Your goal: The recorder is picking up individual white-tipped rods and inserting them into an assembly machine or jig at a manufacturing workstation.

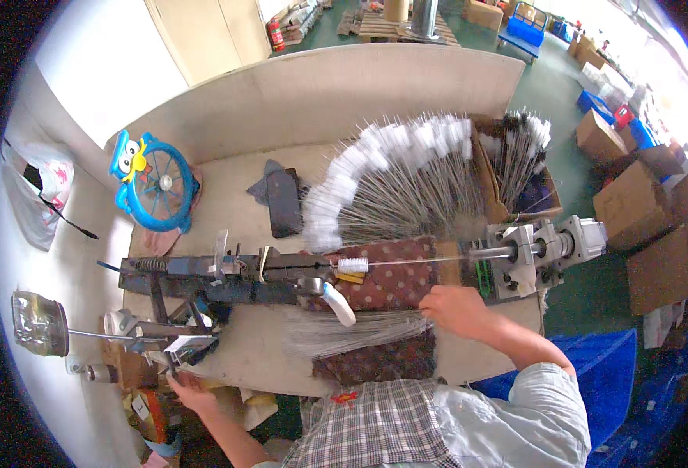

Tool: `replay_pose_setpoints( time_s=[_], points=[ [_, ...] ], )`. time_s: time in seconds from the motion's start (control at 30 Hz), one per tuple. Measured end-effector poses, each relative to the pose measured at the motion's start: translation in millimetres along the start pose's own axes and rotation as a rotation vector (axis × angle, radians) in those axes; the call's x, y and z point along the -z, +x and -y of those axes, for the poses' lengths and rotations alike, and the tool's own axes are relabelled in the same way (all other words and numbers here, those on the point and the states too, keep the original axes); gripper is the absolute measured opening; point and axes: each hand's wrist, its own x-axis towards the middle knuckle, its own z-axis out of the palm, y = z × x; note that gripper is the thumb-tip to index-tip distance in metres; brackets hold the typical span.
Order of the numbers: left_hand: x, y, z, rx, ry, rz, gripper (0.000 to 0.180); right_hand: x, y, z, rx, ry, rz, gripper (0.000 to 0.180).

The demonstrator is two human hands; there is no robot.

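Note:
A small brush with white bristles [351, 265] sits at the middle of a long bench machine [281, 267]. Its thin wire stem runs right to a metal spindle [492, 253]. My right hand [457, 310] is pinched closed just below that stem, by the right ends of a bundle of loose wires [359, 335]; what its fingertips hold is too small to make out. At the lower left, my left hand [192, 391] closes round the lower end of a dark lever [170, 363]. A white-gripped handle [338, 304] stands out from the machine's middle, with neither hand on it.
Many white-tipped wire brushes [406, 179] fan out behind the machine, beside a cardboard box [500, 195] of dark-tipped ones. A blue toy-like fan [159, 183] and a dark phone-like slab [284, 203] lie farther left. Spotted brown cloth [398, 273] lies under the brush. A low board [344, 86] edges the table's back.

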Motion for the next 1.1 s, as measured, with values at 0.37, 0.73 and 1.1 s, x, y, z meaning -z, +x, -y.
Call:
replay_pose_setpoints(
  time_s=[0.37, 0.73, 1.1],
  points=[
    [-133.9, -206.7, 91.9, 0.412, 0.061, 0.701, 0.032, -9.2, -7.8, -12.8, 0.087, -0.032, 0.017, 0.018],
    [-208.9, -260.1, 18.0, 1.171, -0.357, 1.016, 0.046, 2.1, -9.3, 6.8, 0.04, 0.039, -0.017, 0.029],
    [-181.7, -280.0, 32.2, 0.691, 0.556, 1.579, 0.027, 115.7, -32.8, -22.7, -0.208, -0.002, -0.592, 0.019]
  ],
)
